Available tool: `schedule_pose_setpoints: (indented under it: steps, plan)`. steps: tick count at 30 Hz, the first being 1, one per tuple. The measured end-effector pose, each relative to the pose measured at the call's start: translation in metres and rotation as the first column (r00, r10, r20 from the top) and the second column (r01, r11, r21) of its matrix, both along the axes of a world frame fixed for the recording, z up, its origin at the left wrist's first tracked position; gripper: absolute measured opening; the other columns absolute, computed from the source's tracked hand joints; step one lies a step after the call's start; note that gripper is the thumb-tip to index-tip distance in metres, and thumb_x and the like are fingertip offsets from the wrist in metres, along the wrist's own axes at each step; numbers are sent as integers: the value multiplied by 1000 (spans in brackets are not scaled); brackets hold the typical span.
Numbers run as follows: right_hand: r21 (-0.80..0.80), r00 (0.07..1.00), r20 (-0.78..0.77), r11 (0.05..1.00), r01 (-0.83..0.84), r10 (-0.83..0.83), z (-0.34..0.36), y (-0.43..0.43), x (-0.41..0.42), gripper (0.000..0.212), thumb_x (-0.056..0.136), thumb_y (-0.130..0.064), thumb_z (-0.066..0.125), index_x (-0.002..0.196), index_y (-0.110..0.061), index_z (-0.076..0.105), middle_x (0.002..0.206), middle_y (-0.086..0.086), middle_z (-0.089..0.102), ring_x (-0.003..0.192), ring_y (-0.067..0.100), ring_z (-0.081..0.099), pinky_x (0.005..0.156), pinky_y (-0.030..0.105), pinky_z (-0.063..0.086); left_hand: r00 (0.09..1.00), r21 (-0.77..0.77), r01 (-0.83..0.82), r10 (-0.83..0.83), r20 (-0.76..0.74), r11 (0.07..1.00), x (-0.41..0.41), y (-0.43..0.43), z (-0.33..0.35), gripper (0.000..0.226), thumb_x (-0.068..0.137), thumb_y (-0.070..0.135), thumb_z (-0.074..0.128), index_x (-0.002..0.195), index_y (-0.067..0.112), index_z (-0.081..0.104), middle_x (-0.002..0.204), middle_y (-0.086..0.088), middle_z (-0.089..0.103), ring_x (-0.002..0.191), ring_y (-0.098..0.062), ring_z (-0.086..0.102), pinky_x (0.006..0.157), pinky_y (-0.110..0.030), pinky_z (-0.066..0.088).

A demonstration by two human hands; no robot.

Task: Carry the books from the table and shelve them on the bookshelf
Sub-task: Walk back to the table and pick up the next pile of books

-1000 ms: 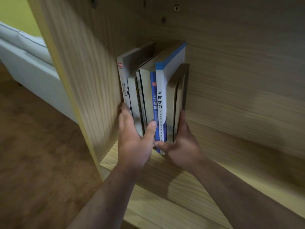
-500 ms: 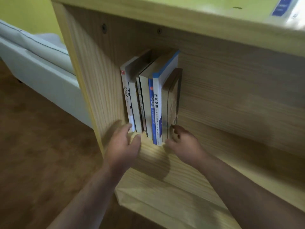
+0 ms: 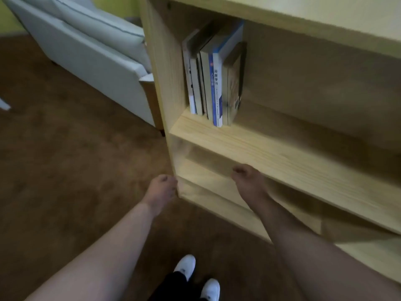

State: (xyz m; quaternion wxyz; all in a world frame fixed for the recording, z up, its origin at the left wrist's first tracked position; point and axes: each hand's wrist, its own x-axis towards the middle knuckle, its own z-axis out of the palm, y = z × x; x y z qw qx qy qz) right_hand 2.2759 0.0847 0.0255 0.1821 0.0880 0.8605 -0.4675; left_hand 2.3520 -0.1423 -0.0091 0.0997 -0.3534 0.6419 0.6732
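Several books [image 3: 213,79] stand upright in a row at the left end of a shelf in the pale wooden bookshelf [image 3: 271,148], against its left side panel. One has a blue and white spine. My left hand [image 3: 161,190] hangs below that shelf, in front of the bookshelf's lower left corner, fingers loosely curled and holding nothing. My right hand [image 3: 247,181] hangs in front of the lower shelf, also loosely curled and holding nothing. Both hands are well below the books and touch nothing.
A white sofa [image 3: 91,51] stands to the left of the bookshelf. Brown floor [image 3: 65,159] spreads to the left and below. My white shoes [image 3: 195,276] show at the bottom. The shelf space right of the books holds nothing.
Both hands have let go of the books and dropped away from the shelf. The view has pulled back and down, so the books now sit higher and farther off.
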Motion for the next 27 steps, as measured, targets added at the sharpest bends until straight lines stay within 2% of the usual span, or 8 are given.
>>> schedule_pose_setpoints:
  steps: [3,5,8,11,15,19,24,27]
  plan:
    - [-37,987,160,999,-5,11,-25,3,50,14,89,-18,68,82,-30,68,89,-3,72,95,28,72,93,50,58,991,-20,-20,23,132,1000,58,0,-14,22,104,13,50,83,18,56,72,-2,55,54,-10,53,53,-23,40]
    - [17,967,241,996,-90,83,-44,8,85,16,91,-19,69,85,-33,67,92,-3,71,92,22,70,91,45,59,974,-66,36,-20,225,997,99,-5,-21,15,101,15,54,88,19,61,80,-3,59,70,-15,55,64,-29,43]
    - [7,910,391,989,-149,134,-69,14,132,10,96,-10,65,101,-18,66,82,7,66,67,16,59,62,32,51,943,-93,120,-84,322,988,162,-25,-30,8,98,14,59,100,17,66,95,-5,65,86,-19,60,73,-32,47]
    - [23,831,519,968,-248,201,-86,18,168,8,99,-7,60,103,-14,62,82,9,61,66,17,55,52,24,42,929,-160,128,-62,364,979,213,-57,-38,9,97,16,61,104,16,68,101,-4,68,93,-20,62,80,-33,48]
    - [106,779,555,904,-413,291,-93,4,193,20,94,-1,63,81,-16,59,81,3,57,70,13,51,59,25,39,915,-182,11,64,398,983,262,-104,-49,10,97,12,61,91,16,68,87,-6,66,79,-21,59,73,-34,45]
    - [156,728,561,813,-561,395,-95,-36,179,20,93,-10,67,78,-22,61,78,0,59,68,14,53,67,30,43,896,-181,10,71,438,984,288,-160,-65,12,96,16,64,106,13,69,98,-7,68,94,-26,63,86,-40,49]
    - [154,720,565,806,-571,402,-86,-121,150,5,101,-18,60,101,-22,63,95,1,62,80,11,56,70,25,45,892,-151,113,-34,450,982,282,-242,-74,20,96,21,64,115,15,69,110,-6,67,101,-22,61,90,-38,48]
    - [146,731,559,821,-552,392,-81,-182,139,16,101,-23,59,117,-22,62,105,-2,63,89,11,59,80,29,49,900,-144,86,-15,435,986,270,-295,-69,19,97,20,63,115,14,68,112,-6,68,105,-23,63,92,-38,49]
